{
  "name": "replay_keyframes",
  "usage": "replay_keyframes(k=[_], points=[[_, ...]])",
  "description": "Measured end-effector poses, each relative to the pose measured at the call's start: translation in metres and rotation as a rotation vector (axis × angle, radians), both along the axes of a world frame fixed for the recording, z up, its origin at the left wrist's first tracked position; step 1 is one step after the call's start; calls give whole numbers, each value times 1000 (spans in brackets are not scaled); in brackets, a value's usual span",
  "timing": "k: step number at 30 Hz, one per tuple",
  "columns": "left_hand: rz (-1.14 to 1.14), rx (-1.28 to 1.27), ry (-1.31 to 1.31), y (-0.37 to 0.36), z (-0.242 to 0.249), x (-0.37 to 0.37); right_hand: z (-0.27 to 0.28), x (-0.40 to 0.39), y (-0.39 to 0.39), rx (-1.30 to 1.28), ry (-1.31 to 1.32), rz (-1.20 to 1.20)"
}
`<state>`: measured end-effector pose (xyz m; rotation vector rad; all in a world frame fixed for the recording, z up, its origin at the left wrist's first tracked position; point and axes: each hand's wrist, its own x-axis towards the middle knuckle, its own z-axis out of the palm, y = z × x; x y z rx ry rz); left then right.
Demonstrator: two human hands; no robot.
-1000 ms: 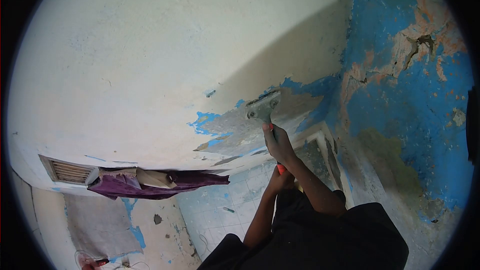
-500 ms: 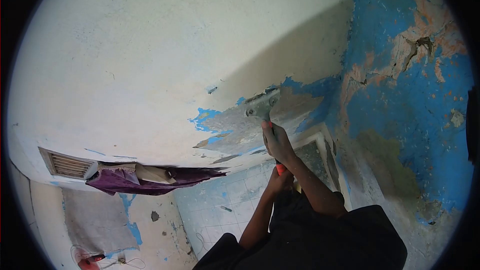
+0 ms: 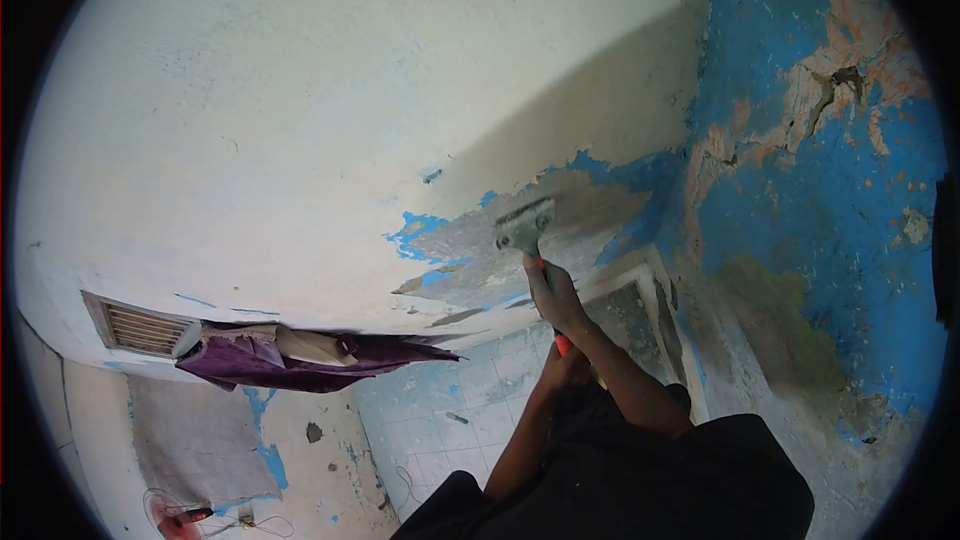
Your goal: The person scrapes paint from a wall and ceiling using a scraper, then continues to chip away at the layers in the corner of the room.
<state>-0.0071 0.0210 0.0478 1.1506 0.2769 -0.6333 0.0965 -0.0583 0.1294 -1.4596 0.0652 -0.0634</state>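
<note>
A long-handled scraper (image 3: 522, 233) with a wide metal head and a red-and-black handle points up at the wall. My right hand (image 3: 556, 298) wraps the handle just below the head. Lower down, my left hand (image 3: 568, 364) grips near the handle's red end, its fingers partly hidden by my right forearm. The blade overlaps the bare grey patch (image 3: 450, 240) on the cream wall (image 3: 330, 140), slightly below the ragged edge of blue and cream paint.
To the right, a blue wall (image 3: 800, 210) has peeling paint and a deep crack. A purple cloth (image 3: 270, 362) hangs at the left beside a slatted vent (image 3: 140, 326). Below are a tiled floor (image 3: 430, 440), a framed recess (image 3: 635, 315) and a red fan (image 3: 175, 518).
The scraper's head has moved down a little, away from the upper paint edge and onto the grey patch. Both hands keep their hold and the view has shifted slightly.
</note>
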Motion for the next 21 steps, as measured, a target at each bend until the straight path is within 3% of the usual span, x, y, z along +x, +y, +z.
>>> replay_keyframes(k=[4, 6, 9, 12, 15, 19, 21], points=[[-72, 10, -35, 12, 4, 8, 9, 5, 4, 53, -31, -34], [-113, -32, -43, 9, 31, 15, 21, 9, 1, 94, -33, -9], [-141, -192, -40, 14, 1, 5, 18, 4, -2, 26, 36, 17], [-14, -101, 37, 5, -17, -8, -2, -4, 1, -46, 95, 46], [-4, -20, -40, 6, -18, 0, -4, 4, 3, 60, -10, 18], [-126, 64, -223, -6, 68, 36, 65, 15, -12, 148, -147, 16], [-130, 19, -214, -6, 67, 40, 69, 19, -14, 126, -153, 20]])
